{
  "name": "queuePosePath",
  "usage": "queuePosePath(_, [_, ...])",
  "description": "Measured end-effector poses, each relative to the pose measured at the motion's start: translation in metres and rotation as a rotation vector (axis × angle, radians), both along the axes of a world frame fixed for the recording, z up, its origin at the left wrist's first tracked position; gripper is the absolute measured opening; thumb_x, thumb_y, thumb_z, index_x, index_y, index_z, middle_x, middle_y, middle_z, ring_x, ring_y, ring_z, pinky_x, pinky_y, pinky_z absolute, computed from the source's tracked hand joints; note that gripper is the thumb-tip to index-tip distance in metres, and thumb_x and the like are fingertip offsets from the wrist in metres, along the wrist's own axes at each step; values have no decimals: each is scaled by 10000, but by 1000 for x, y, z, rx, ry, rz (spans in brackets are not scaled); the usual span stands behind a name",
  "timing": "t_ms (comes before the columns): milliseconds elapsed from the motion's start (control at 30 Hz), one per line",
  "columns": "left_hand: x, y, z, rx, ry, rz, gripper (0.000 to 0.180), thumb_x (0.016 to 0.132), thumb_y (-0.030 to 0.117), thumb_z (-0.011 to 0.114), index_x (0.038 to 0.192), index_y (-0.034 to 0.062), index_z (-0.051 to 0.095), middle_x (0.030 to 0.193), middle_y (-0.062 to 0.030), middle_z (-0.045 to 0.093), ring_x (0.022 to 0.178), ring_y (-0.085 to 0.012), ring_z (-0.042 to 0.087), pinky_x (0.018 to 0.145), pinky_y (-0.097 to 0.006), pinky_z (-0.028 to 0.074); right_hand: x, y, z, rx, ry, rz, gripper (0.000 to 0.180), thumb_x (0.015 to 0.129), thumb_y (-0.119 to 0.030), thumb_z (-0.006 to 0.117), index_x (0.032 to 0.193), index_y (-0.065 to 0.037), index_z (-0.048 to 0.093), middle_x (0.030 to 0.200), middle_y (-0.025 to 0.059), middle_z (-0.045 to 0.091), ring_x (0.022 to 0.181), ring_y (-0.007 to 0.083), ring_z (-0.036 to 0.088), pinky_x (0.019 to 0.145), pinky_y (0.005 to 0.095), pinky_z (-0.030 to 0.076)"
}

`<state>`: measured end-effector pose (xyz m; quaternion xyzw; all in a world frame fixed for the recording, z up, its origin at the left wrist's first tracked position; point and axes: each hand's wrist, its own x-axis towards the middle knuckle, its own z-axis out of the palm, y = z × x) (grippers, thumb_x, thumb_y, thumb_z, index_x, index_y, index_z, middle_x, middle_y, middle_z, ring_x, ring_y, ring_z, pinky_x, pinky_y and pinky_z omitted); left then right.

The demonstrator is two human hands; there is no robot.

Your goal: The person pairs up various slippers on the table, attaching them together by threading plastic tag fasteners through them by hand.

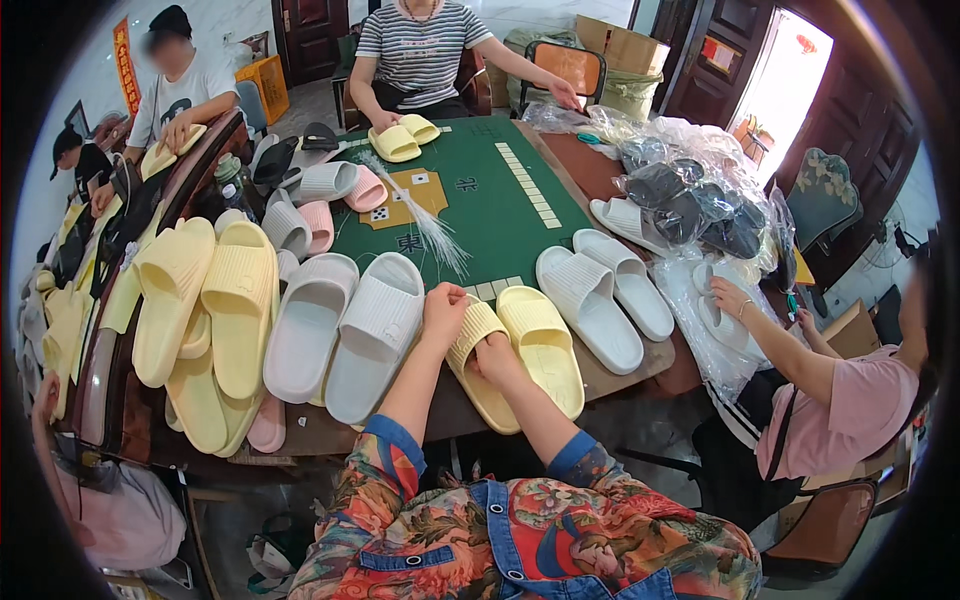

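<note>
Both hands work one yellow slipper [478,368] at the near table [640,372] edge: the left hand [444,305] pinches its strap, the right hand [493,358] is tucked inside (fingers hidden). Its mate [545,350] lies alongside; many loose pairs [340,325] remain unbagged.

The person wears a loose top printed all over with large flowers in red, orange, yellow and dark green. Its sleeves are pushed up above the elbows and end in bands of blue denim cloth with pale stitching. Down the front of the chest runs a blue denim panel like a bib or placket, edged with light stitching and set with round metal snaps. The forearms are bare below the cuffs. The left hand [445,303] and the right hand [494,358] carry no gloves, rings, watch or bracelet that can be made out.
</note>
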<state>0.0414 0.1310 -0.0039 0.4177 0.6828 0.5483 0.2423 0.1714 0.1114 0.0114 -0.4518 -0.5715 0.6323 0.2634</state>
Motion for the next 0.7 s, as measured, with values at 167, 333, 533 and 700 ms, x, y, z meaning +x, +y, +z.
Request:
queuePosePath(167, [11,-5,0,39,223,62,176,760,71,594,891,-46,576,829,-182,627,774,-285,618,706,-343,495,0,6,-15,175,-110,18,211,885,-107,412,963,42,540,766,141,579,647,236,545,564,339,428])
queuePosePath(333, [13,-6,6,-199,785,48,309,800,220,509,776,-67,622,860,-234,617,799,-408,589,742,-460,471,-2,8,-24,408,-184,6,302,863,-142,449,1077,49,543,1014,266,590,977,391,562,814,406,440])
queuePosePath(533, [-2,0,-13,-151,674,32,302,773,222,485,726,-36,635,702,-241,604,694,-351,619,668,-442,477,-9,-3,2,437,-311,55,294,858,-85,447,1107,52,521,1050,231,587,973,346,567,820,374,444])
queuePosePath(700, [9,-1,9,-204,202,-16,269,750,209,562,720,-52,619,659,-181,616,613,-266,608,595,-373,455,0,5,-14,462,-265,18,305,850,-101,455,1096,66,521,1055,260,578,974,373,568,813,383,448])
